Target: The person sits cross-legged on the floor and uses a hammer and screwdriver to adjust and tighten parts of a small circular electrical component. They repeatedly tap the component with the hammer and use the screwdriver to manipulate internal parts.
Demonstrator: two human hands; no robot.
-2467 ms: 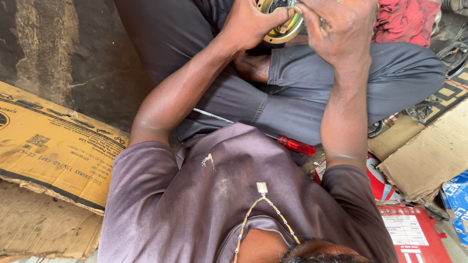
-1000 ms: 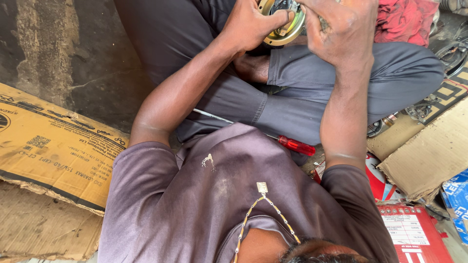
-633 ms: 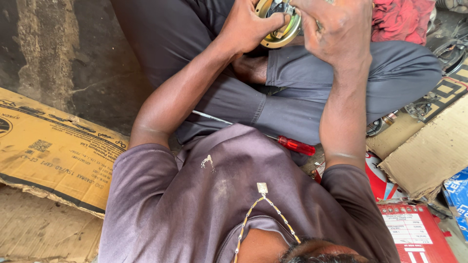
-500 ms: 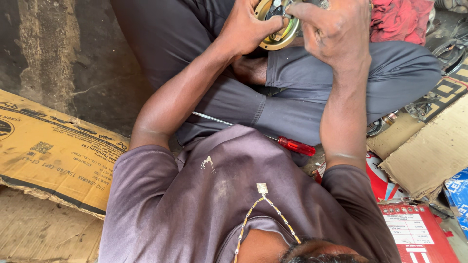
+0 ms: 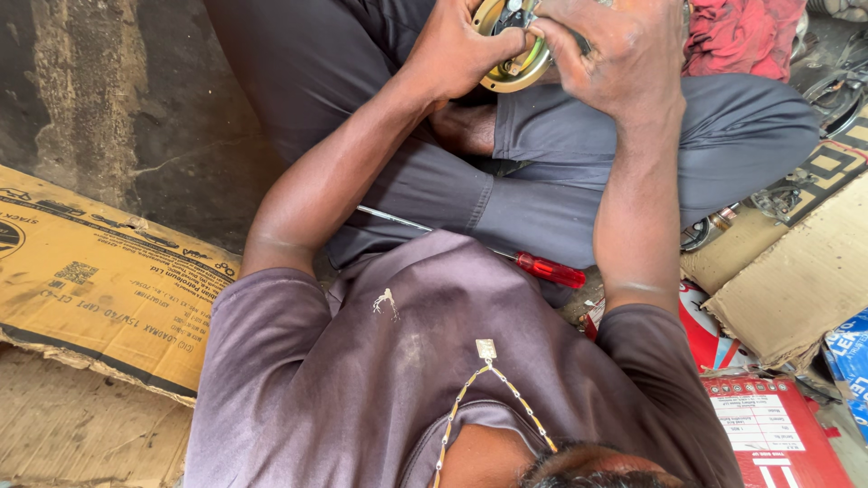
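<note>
I sit cross-legged and hold a round brass-coloured metal disc part (image 5: 509,70) over my knees at the top of the view. My left hand (image 5: 452,52) grips its left rim, thumb across the face. My right hand (image 5: 615,54) is closed over its right side, fingertips pressing at the centre and hiding much of it. A screwdriver with a red handle (image 5: 550,269) and a long thin shaft lies across my lap, below both hands and apart from them.
A flattened printed cardboard sheet (image 5: 99,280) lies on the dark floor at the left. A red cloth (image 5: 741,36) is at the top right. Torn cardboard (image 5: 800,280), a red carton (image 5: 778,434), a blue packet (image 5: 850,352) and small metal parts (image 5: 778,199) crowd the right side.
Both hands stay on the disc part. My right-hand fingers have shifted over its centre and the disc has turned slightly. The screwdriver has not moved.
</note>
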